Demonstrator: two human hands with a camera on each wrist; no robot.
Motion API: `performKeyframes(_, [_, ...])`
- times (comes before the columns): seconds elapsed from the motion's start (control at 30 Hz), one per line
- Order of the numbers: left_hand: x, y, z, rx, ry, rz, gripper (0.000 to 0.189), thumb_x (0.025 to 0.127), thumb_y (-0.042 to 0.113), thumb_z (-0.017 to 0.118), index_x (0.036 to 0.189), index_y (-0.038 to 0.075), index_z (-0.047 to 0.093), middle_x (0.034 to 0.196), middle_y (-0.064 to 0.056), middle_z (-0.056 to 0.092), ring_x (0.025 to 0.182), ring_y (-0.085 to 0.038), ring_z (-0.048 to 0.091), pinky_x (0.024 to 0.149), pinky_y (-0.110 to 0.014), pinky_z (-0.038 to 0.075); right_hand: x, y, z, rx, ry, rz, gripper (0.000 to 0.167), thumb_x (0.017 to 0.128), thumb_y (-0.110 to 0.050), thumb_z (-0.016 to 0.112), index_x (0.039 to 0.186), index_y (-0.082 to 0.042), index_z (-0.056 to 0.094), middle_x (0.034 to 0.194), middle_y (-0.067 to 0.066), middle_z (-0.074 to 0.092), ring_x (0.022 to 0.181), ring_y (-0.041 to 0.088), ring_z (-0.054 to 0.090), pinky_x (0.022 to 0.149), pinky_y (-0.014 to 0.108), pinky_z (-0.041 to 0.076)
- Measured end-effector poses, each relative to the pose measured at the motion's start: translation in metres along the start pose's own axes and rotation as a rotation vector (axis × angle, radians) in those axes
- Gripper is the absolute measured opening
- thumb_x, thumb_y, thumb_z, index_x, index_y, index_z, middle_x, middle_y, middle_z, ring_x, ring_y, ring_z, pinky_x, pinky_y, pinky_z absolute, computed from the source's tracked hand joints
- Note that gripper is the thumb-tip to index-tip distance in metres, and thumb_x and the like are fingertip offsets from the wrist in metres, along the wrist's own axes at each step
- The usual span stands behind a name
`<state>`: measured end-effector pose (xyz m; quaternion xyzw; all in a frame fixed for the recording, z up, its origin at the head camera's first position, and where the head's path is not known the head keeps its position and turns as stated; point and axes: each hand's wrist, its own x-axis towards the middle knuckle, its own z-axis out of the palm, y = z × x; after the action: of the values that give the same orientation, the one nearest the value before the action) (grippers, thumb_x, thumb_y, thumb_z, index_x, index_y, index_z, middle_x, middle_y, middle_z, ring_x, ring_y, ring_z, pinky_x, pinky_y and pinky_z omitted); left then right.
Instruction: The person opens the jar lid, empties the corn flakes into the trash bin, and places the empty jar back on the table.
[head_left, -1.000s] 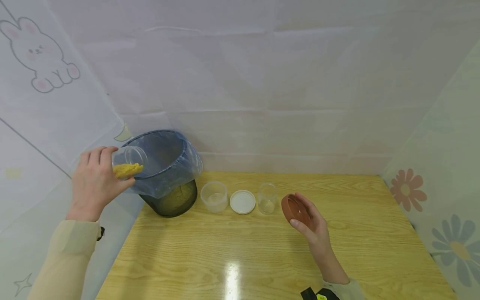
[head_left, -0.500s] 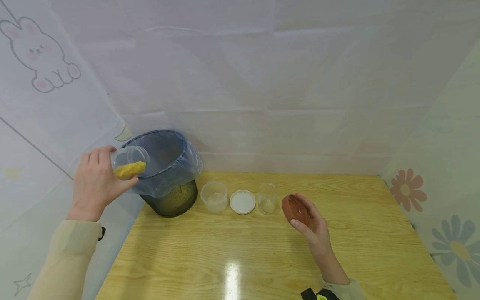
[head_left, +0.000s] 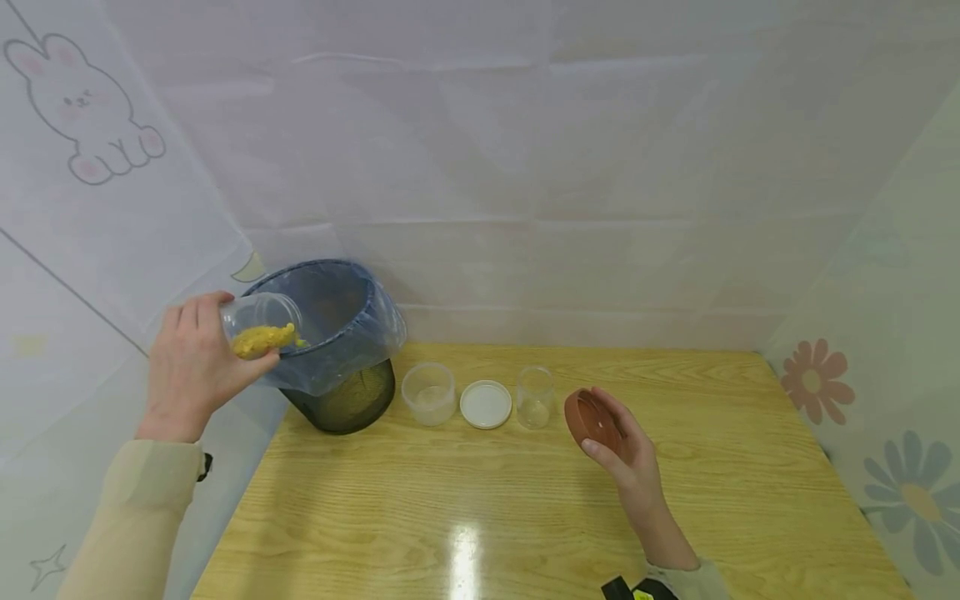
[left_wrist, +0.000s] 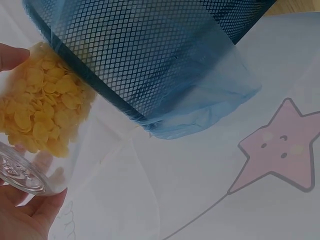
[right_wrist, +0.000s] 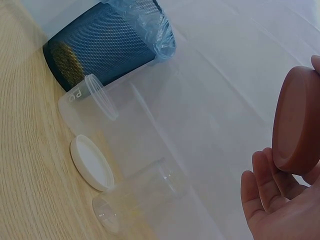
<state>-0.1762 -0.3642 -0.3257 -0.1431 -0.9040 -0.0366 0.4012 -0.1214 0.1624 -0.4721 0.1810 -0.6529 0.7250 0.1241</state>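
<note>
Above the rim of a mesh waste bin [head_left: 352, 408], my left hand [head_left: 187, 367] grips a clear jar [head_left: 251, 310] tipped on its side, mouth toward the bin. Yellow flakes [left_wrist: 42, 102] lie along the jar's lower side, and a few bits show at its mouth in the head view. A thin blue bag [head_left: 322, 371] lines the bin and hangs over its rim. On the right, my right hand [head_left: 633, 467] holds a round brown lid [right_wrist: 295, 120] by its edge over the table, hollow side turned toward me in the head view.
Along the back of the wooden table [head_left: 480, 500] stand a clear plastic tub [head_left: 429, 404] beside the bin, a white lid [head_left: 486, 405] lying flat, and a clear cylindrical jar [head_left: 535, 404]. A paper-covered wall [head_left: 510, 208] rises behind the table.
The left hand has shifted the jar slightly right over the bin. The flakes have slid toward its mouth, and a few bits now show there. The right hand stays nearly still with the lid.
</note>
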Motion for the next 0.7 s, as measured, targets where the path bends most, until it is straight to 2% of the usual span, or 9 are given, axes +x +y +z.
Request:
performKeyframes(0.2, [0.0004, 0.0014, -0.0002, 0.001, 0.012, -0.010, 0.084, 0.062, 0.045, 0.075, 0.117, -0.017, 0.057, 0.105, -0.032, 0.061, 0.085, -0.052, 0.051, 0.071, -0.060, 0.047, -0.0001, -0.0005, 0.0002, 0.010, 0.000, 0.003, 0.062, 0.091, 0.012, 0.057, 0.151, 0.005, 0.041, 0.145, 0.018, 0.050, 0.129, 0.020, 0.052, 0.099, 0.023, 0.047])
performKeyframes(0.53, [0.0009, 0.0022, 0.0002, -0.003, 0.022, -0.006, 0.089, 0.066, 0.052, 0.070, 0.120, -0.017, 0.056, 0.106, -0.033, 0.060, 0.087, -0.053, 0.053, 0.074, -0.061, 0.048, -0.0003, -0.0009, 0.0008, 0.022, 0.000, -0.002, 0.061, 0.092, 0.013, 0.056, 0.150, 0.006, 0.041, 0.145, 0.018, 0.050, 0.129, 0.020, 0.051, 0.100, 0.023, 0.047])
performKeyframes(0.7, [0.0012, 0.0033, 0.0010, -0.004, 0.038, -0.009, 0.090, 0.067, 0.054, 0.068, 0.122, -0.017, 0.055, 0.101, -0.035, 0.060, 0.085, -0.053, 0.053, 0.073, -0.061, 0.047, -0.0007, -0.0008, 0.0005, 0.019, -0.002, -0.004, 0.061, 0.092, 0.013, 0.056, 0.150, 0.006, 0.041, 0.145, 0.018, 0.050, 0.129, 0.020, 0.052, 0.099, 0.023, 0.047])
